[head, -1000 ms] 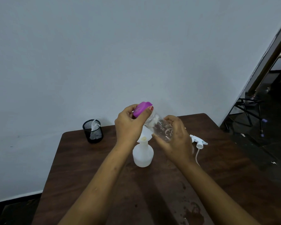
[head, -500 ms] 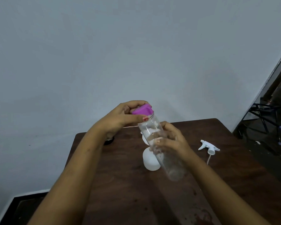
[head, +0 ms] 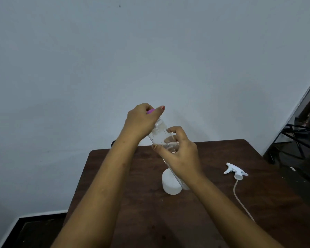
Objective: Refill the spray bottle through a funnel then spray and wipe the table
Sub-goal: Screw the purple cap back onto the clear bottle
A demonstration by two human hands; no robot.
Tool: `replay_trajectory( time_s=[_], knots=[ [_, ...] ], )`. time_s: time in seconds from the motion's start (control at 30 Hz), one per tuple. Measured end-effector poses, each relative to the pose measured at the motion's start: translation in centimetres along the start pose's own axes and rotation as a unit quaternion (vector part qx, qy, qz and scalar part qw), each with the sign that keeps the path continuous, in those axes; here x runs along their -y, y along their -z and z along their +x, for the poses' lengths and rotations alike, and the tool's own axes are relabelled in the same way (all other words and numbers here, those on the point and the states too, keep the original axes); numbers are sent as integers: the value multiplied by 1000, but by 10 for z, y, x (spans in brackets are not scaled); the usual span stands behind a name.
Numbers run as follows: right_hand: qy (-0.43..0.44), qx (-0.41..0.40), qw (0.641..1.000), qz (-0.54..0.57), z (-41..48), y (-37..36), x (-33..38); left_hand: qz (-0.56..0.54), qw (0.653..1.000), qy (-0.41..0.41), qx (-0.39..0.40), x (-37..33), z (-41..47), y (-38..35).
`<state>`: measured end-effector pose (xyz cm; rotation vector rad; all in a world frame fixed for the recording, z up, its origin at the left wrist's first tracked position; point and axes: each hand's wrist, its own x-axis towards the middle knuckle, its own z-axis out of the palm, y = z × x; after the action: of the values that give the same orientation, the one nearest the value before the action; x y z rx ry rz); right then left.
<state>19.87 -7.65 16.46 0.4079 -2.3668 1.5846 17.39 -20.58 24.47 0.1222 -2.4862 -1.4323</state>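
Starting on the left: there's a sliver of something dark (head: 113, 143) poking out behind the left forearm, too hidden to say what it is. Then the left hand (head: 141, 122), fingers curled right over the purple cap (head: 151, 110) so only a bit of purple shows. Looks to me like a twisting grip, the cap being on top of the clear bottle (head: 160, 135), which has water in it.

Just below and right of that grip, the right hand (head: 182, 156) wraps the bottle's middle, thumb on the near side and fingers round the back. My guess is that it's bracing the body so the cap can turn. The bottle leans with its cap end up and away, so nothing should spill when it opens.

Directly under the right hand's grip sits the white spray bottle (head: 169, 185) on the table (head: 132, 221), half hidden by that hand and the clear bottle. I can't see its neck or the funnel from here, so can't say if the funnel's in place.

Well off to the right of both grips lies the trigger head (head: 235, 171) with its dip tube (head: 240, 199) trailing toward the near edge. It's out of the pouring path, which makes sense.
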Motion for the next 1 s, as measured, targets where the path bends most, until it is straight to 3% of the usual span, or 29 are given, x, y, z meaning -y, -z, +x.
replay_trajectory(
  time_s=[0.1,0.2,0.27,0.37,0.47,0.53,0.6,0.7,0.77,0.87,0.93,1.0],
  knots=[
    [3,-15,999,-34,0,0,5,34,998,-33,-46,2,3,-5],
    [-50,59,994,72,9,14,9,-7,994,-106,-37,5,1,-5],
    [-113,143,963,198,14,24,8,-63,988,-140,3,7,0,-3],
    [-181,248,889,340,13,31,6,-184,965,-149,114,8,1,0],
    [-176,260,879,358,6,27,4,-294,926,-111,209,12,4,1],
    [-143,201,922,297,2,20,5,-336,916,-85,204,18,5,-2],
    [-69,100,978,170,-1,11,2,-318,932,-77,157,21,6,-5],
    [15,-14,1000,20,-6,3,-4,-263,958,-55,101,22,7,-13],
    [60,-54,993,-86,-6,2,-9,-189,981,-25,39,20,7,-17],
    [161,-104,954,-230,-2,5,-16,-58,997,8,-57,19,6,-19],
    [232,-141,915,-299,3,8,-20,4,997,29,-65,19,3,-18],
    [286,-165,872,-361,6,11,-24,70,994,80,-26,19,1,-13]
  ],
)
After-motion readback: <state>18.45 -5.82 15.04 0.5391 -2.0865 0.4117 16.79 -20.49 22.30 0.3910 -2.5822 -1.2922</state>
